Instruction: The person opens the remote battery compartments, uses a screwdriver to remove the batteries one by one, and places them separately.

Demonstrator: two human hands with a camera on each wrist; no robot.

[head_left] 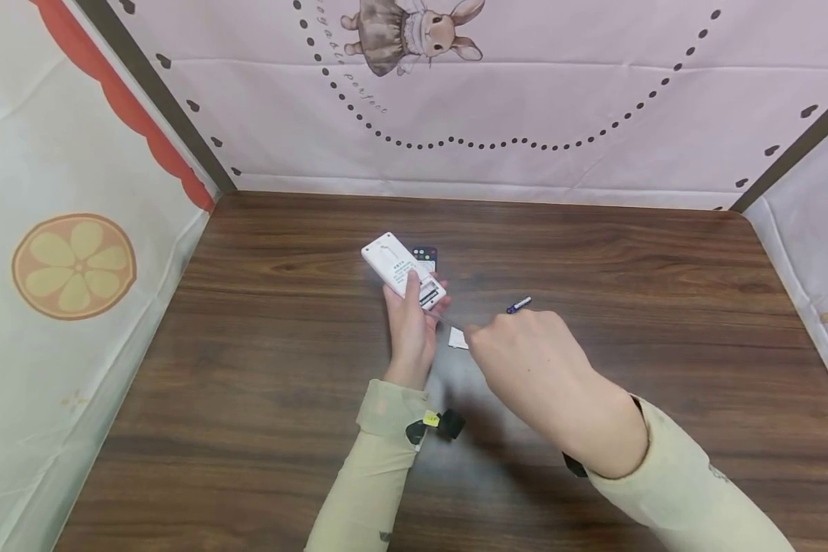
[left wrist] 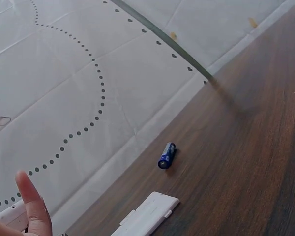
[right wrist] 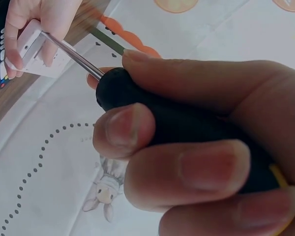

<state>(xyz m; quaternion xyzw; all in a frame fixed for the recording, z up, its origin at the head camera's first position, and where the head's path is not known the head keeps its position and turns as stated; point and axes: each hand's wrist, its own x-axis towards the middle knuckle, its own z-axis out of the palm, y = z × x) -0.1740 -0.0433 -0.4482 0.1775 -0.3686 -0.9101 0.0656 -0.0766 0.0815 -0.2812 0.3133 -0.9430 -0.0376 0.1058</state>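
Observation:
My left hand (head_left: 409,341) grips a white remote control (head_left: 389,257), its back turned up and the battery compartment at the near end uncovered. The left thumb lies across that back. In my right hand (head_left: 548,379) is a screwdriver (right wrist: 174,120) with a thick dark handle; fingers and thumb wrap round it. Its thin metal shaft (right wrist: 77,58) points at the remote, the tip right at the compartment end. A white battery cover (head_left: 458,338) lies on the table, partly hidden by the right hand in the head view.
A blue-and-white battery (head_left: 519,305) lies on the wooden table (head_left: 283,322) just beyond the right hand. Behind the white remote, partly covered by it, is a dark remote (head_left: 425,254) with coloured buttons. Printed cloth walls (head_left: 524,100) stand at the back and sides.

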